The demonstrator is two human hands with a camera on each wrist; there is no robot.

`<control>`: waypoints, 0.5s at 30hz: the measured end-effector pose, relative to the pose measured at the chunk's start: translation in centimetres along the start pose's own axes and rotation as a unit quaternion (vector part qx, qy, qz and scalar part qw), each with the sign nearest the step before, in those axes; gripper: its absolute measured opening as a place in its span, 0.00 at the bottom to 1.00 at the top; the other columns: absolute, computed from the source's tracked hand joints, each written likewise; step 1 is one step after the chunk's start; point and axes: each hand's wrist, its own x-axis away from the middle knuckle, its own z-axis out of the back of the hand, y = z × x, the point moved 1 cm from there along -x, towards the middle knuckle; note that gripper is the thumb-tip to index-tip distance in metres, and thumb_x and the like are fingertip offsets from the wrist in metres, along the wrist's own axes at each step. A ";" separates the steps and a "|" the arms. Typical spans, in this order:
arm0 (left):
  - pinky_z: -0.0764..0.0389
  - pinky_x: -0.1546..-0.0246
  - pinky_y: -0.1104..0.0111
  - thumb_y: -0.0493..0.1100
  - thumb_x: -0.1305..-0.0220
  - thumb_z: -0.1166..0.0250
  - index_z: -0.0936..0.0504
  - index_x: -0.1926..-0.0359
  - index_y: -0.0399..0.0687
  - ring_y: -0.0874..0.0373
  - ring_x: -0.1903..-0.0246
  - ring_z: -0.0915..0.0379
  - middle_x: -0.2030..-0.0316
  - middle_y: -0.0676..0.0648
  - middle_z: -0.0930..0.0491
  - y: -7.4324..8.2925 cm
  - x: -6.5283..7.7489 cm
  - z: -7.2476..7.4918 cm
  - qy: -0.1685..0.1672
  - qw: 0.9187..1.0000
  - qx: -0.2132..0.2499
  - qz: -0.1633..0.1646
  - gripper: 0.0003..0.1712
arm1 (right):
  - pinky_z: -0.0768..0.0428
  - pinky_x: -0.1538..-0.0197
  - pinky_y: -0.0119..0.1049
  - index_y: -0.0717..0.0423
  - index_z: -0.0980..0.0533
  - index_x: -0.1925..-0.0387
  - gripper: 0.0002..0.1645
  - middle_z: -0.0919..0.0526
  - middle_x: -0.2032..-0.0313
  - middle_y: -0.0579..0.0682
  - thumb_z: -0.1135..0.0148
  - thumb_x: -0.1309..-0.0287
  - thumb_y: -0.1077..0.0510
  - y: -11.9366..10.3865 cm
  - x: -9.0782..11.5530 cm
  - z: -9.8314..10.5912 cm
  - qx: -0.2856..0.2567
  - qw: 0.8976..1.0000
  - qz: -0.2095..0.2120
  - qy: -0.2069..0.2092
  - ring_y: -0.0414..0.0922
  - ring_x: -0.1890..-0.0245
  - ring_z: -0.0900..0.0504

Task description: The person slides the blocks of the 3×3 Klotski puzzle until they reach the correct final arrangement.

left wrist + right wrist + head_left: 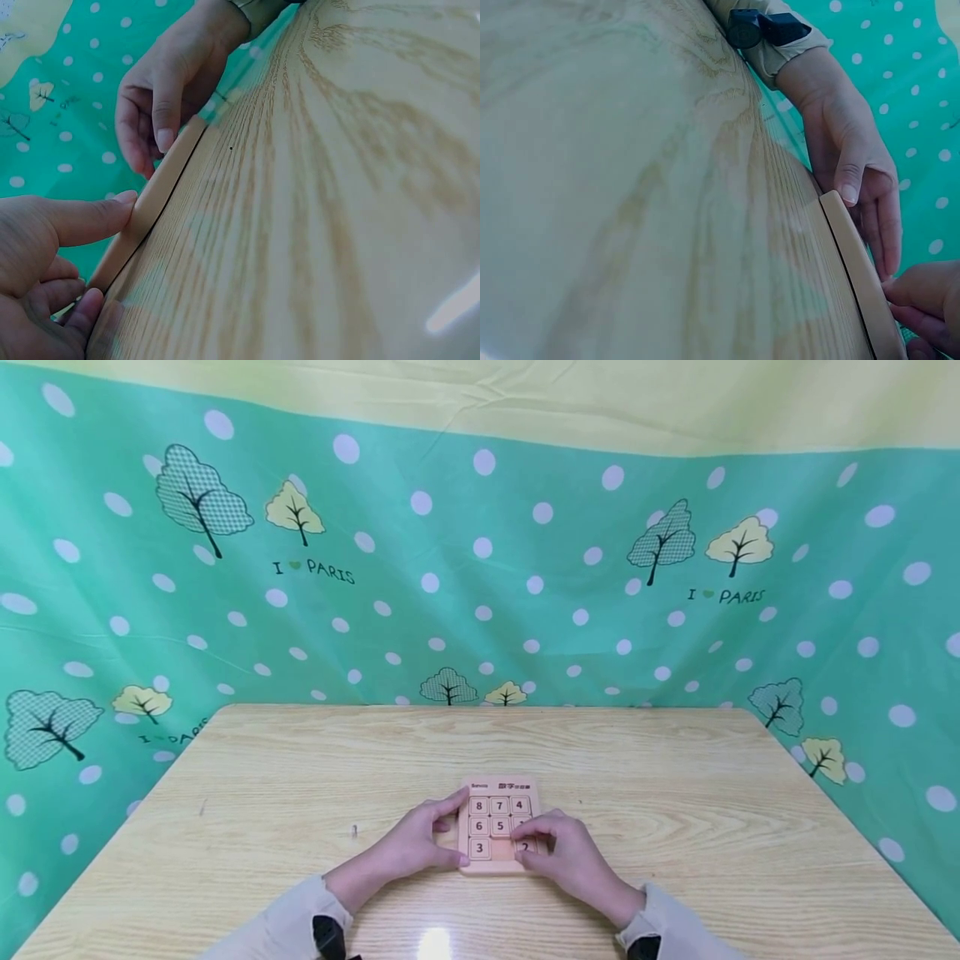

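A wooden number sliding puzzle [497, 867] lies flat on the table, its tiles in rows. The top row reads 8, 7, 4; below come 6, 5 and a tile mostly covered by fingers. In the bottom row the 3 tile [479, 848] and the 2 tile [527, 846] stand either side of a gap. My left hand [420, 837] grips the board's left edge, thumb at the lower corner. Over the right column, my right hand [566, 852] touches the tiles with bent forefinger and thumb. Both wrist views show the puzzle's edge [161, 193] side-on.
The pale wood-grain table [300, 777] stretches out around the puzzle. Behind it hangs a green dotted cloth [480, 585] with printed trees. A bright reflection [433, 943] shows at the near edge. Dark wrist devices [328, 935] sit at both sleeves.
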 end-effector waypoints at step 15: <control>0.29 0.49 0.62 0.43 0.61 0.23 0.43 0.30 0.43 0.51 0.51 0.34 0.37 0.38 0.36 -0.2 0.0 0.0 0.000 1.000 0.005 0.002 0.58 | 0.29 0.53 0.33 0.49 0.16 0.62 0.14 0.20 0.63 0.43 0.28 0.56 0.56 -1.1 -0.3 -0.4 -0.048 0.999 0.001 -0.008 0.43 0.59 0.26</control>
